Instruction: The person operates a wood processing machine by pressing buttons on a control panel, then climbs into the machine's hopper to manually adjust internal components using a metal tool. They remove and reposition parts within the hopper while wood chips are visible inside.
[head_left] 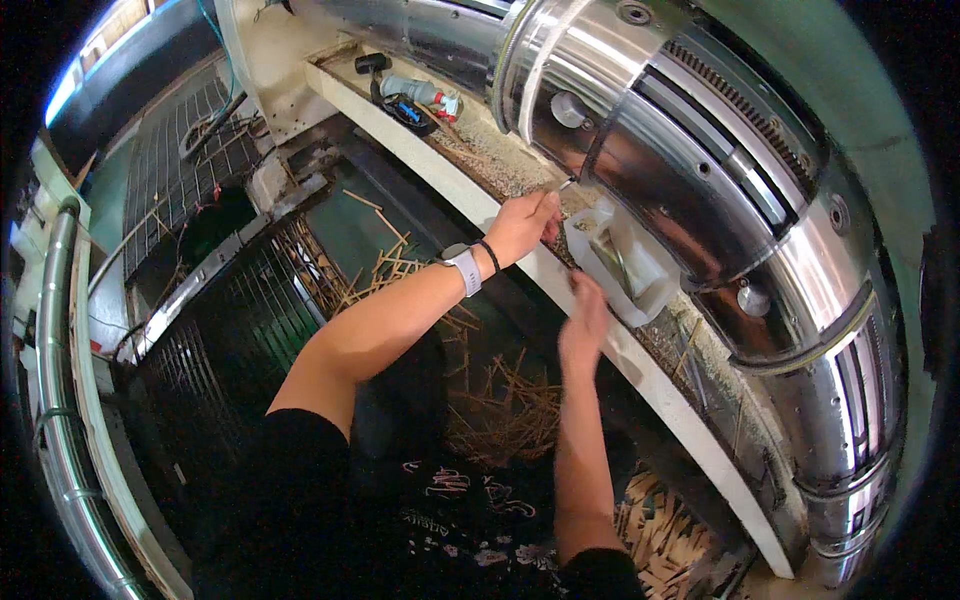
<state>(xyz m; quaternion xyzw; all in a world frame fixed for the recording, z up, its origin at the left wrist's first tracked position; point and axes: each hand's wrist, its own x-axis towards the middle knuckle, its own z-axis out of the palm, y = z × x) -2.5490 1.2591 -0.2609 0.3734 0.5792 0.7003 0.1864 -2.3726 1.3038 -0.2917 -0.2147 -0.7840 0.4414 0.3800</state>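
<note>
My left hand [522, 226], with a watch and a dark band at its wrist, is closed at the ledge beside the large metal cylinder [665, 175]. From its fingertips a thin metal rod [567, 184] points toward the cylinder; most of it is hidden in the grip. Lower and to the right, my right hand [586, 322] is smeared by motion, next to the near side of a cut-open white plastic container [655, 270]. Whether its fingers hold anything cannot be made out. Some thin pieces lie inside the container.
On the pale-edged ledge [440, 175] at the upper left lie a clear spray bottle [412, 90], a black-and-blue item [405, 110] and a black-headed mallet [372, 63]. Grit covers the ledge. Below are thin wooden sticks [505, 410] and wood scraps [660, 530].
</note>
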